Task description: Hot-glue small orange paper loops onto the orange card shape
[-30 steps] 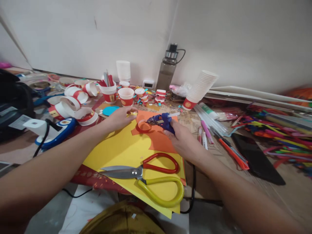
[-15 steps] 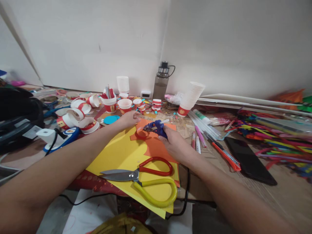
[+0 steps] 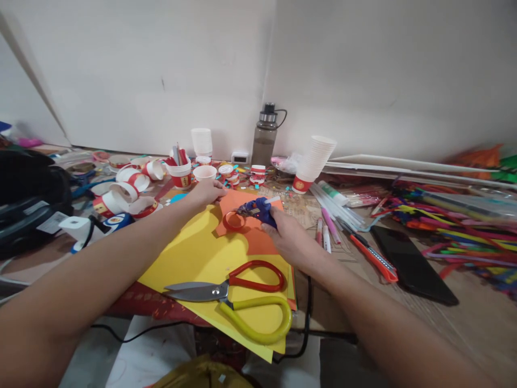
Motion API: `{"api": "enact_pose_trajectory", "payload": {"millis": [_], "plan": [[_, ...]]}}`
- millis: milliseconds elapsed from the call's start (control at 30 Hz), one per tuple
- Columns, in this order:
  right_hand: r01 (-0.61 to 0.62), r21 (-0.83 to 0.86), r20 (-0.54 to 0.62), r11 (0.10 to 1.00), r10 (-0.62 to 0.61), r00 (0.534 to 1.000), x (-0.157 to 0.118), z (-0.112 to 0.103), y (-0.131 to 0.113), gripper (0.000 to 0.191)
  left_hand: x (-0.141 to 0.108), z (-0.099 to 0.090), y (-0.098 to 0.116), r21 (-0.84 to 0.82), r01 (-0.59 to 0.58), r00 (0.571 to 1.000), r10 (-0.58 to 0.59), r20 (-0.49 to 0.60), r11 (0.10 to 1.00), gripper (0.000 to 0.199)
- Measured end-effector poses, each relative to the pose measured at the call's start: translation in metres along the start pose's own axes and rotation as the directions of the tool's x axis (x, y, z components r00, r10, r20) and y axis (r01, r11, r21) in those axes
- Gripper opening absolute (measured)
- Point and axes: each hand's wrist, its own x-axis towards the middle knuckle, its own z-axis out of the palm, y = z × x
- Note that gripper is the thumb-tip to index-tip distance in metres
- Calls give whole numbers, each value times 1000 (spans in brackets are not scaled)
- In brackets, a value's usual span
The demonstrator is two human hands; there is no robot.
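My right hand (image 3: 288, 231) is wrapped round a blue hot glue gun (image 3: 262, 210) with a white glue stick jutting from its back. Its nozzle points left, over a small orange-red ring (image 3: 234, 221) on the orange paper (image 3: 258, 242). At that paper's far left corner, my left hand (image 3: 207, 193) is closed on the edge; its fingertips are partly hidden. Yellow sheets (image 3: 194, 253) lie beneath the orange paper. Large scissors (image 3: 218, 292) with one red and one yellow handle rest on them, blades slightly apart, nearest to me.
Cut paper-cup rings (image 3: 125, 191) and a black bag (image 3: 32, 188) are left. Paper cups (image 3: 204, 172), a water bottle (image 3: 264, 140) and a cup stack (image 3: 315, 161) stand behind. Rightward lie a utility knife (image 3: 374, 256), a phone (image 3: 412, 264) and pipe cleaners (image 3: 464, 226).
My left hand has moved slightly left and toward me, and the orange paper's corner has shifted left with it. The glue gun has stayed almost in place over the ring.
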Motion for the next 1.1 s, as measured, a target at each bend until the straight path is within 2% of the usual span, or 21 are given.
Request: {"api": "enact_pose_trajectory", "payload": {"millis": [133, 367, 567, 700, 833, 900, 933, 967, 1033, 1067, 1100], "plan": [[-14, 16, -6, 1000, 14, 1000, 0, -2, -2, 22, -13, -12, -2, -40, 48, 998, -49, -37, 998, 19], [-5, 47, 49, 999, 3, 999, -2, -1, -6, 22, -28, -32, -6, -65, 111, 993, -113, -22, 992, 18], [35, 66, 18, 997, -36, 999, -1, 0, -3, 20, -30, -34, -5, -280, 89, 993, -109, -56, 956, 17], [66, 79, -27, 995, -64, 998, -2, -5, -4, 18, -37, -32, -7, -421, 112, 986, -154, -65, 900, 20], [44, 59, 1, 997, -44, 999, -2, -7, -5, 18, -42, -36, -12, -219, 176, 983, -183, -14, 960, 19], [35, 43, 31, 998, -36, 999, -2, -6, -5, 18, -44, -40, -14, -36, 170, 985, -170, -6, 985, 19], [30, 31, 44, 999, -32, 999, -2, -5, -5, 18, -45, -41, -15, 99, 127, 992, -124, -31, 987, 20], [28, 18, 55, 999, -29, 998, -2, -5, -5, 18, -46, -42, -14, 258, 61, 997, -46, -62, 964, 19], [30, 4, 63, 1000, -30, 998, -1, -4, -4, 18, -49, -44, -11, 563, -109, 985, 167, -52, 819, 16], [33, 5, 62, 999, -33, 998, -1, -3, -3, 19, -51, -43, -9, 640, -191, 967, 253, -5, 744, 16], [35, 9, 60, 999, -36, 998, -1, -4, -3, 20, -52, -43, -6, 652, -268, 951, 303, 62, 709, 21]]}}
